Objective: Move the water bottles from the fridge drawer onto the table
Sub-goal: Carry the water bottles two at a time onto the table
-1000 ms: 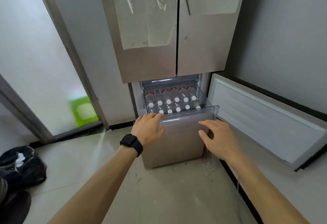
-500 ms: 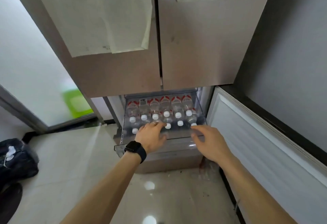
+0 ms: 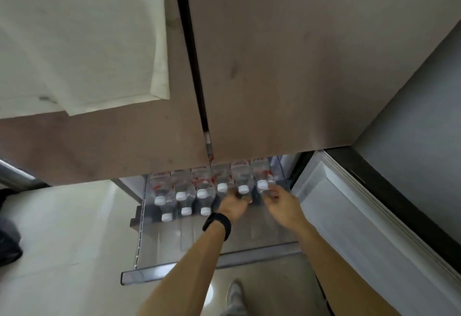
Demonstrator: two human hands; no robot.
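Head view, looking down past the closed upper fridge doors (image 3: 274, 66).

Fridge drawer (image 3: 142, 274) was pulled well out over the floor (image 3: 62, 228). The lower door (image 3: 349, 216) stood swung open to the right. The water bottles (image 3: 182, 188) stood upright with white caps, packed in rows at the back of the drawer. The front part of the drawer floor was bare. None were out of the drawer, and the surface was not in view.

Left hand (image 3: 233, 206), with a black watch (image 3: 217, 224) at the wrist, was down among the bottles right of centre, fingers curled over one of the nearest row. Right hand (image 3: 280, 202) was just beside it at the far-right bottles, fingers bent toward a neck. Motion blur and the hands themselves hid the contact. I could not tell whether either grip had closed.

Step in hand, by my reading: the first pick, one bottle per hand. The task was at its start, with every bottle left to move.

Next move calls for:
- A firm hold at the neck or shoulder of each bottle.
- A straight lift clear of the neighbours, which stand touching and could tip or drag.
- Enough height to clear the drawer's front rim while staying under the lower edge of the upper doors.
- A turn to find the surface.

A shoe (image 3: 234, 293) showed beneath the drawer front, so footing was close in.
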